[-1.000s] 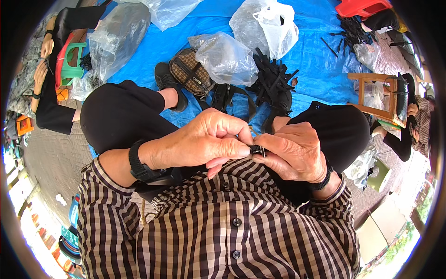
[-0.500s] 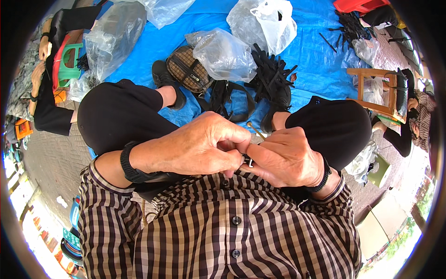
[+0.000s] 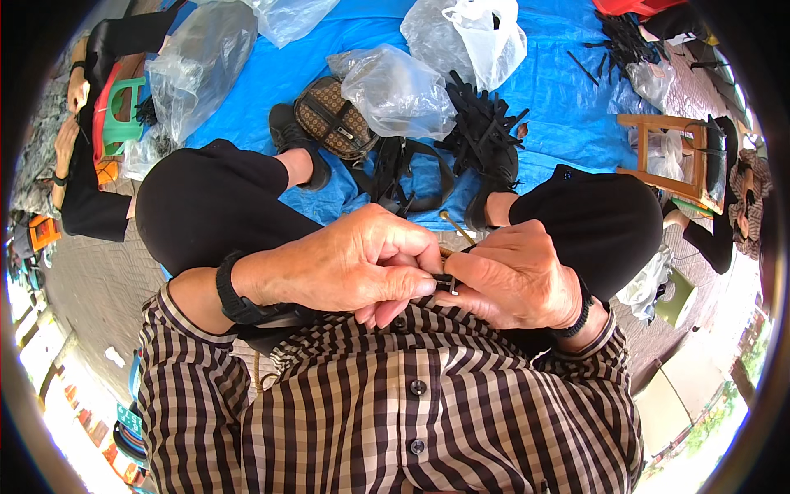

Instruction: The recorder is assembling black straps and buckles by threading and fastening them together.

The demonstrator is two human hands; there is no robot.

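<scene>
In front of my chest my two hands meet. My left hand (image 3: 366, 263) is closed, thumb and fingers pinching the end of a small black strip (image 3: 443, 280). A silvery metal bit (image 3: 453, 286), perhaps a buckle, shows at the strip's right end. My right hand (image 3: 518, 276) is closed around that end from the other side. A thin tan stick with a rounded tip (image 3: 455, 226) sticks up beside my right fingers; its lower part is hidden. Past my hands, a pile of black strips (image 3: 485, 136) lies by my right shoe.
A blue tarp (image 3: 559, 107) covers the ground ahead. On it lie a brown patterned bag (image 3: 336, 119), a clear plastic bag (image 3: 399, 90) and a white plastic bag (image 3: 494, 37). A wooden stool (image 3: 650, 173) stands at right. Another person's hands (image 3: 70, 136) are at far left.
My fingers have shifted slightly around the small black strip, and more of it shows between my hands. The left fingers have lowered a little. The tan stick has tilted slightly.
</scene>
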